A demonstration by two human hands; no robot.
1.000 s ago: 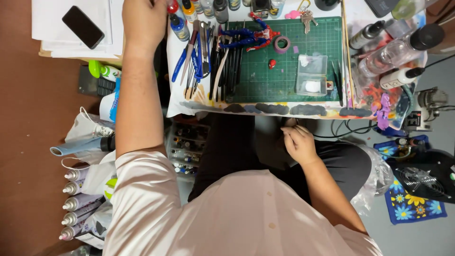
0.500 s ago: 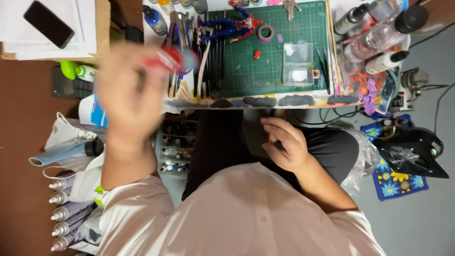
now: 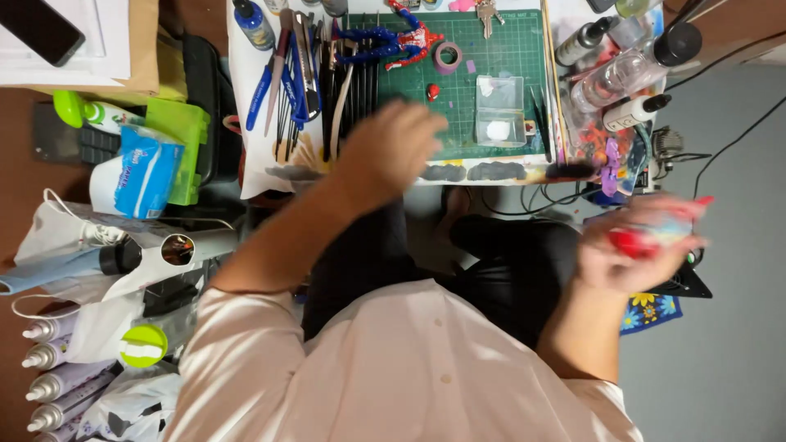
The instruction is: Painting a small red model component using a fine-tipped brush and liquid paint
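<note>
Cluttered hobby counter seen from overhead, with a green cutting mat in the middle, a row of brushes and tools on its left, and a red-and-blue action figure lying at the top edge. Half a second ago the left hand was blurring near the tools with something red; now it hovers over the mat's front edge, too smeared to tell how its fingers sit. The right hand has swung out off the counter's right side, fingers curled around a small red object, so the red piece looks to have changed hands.
</note>
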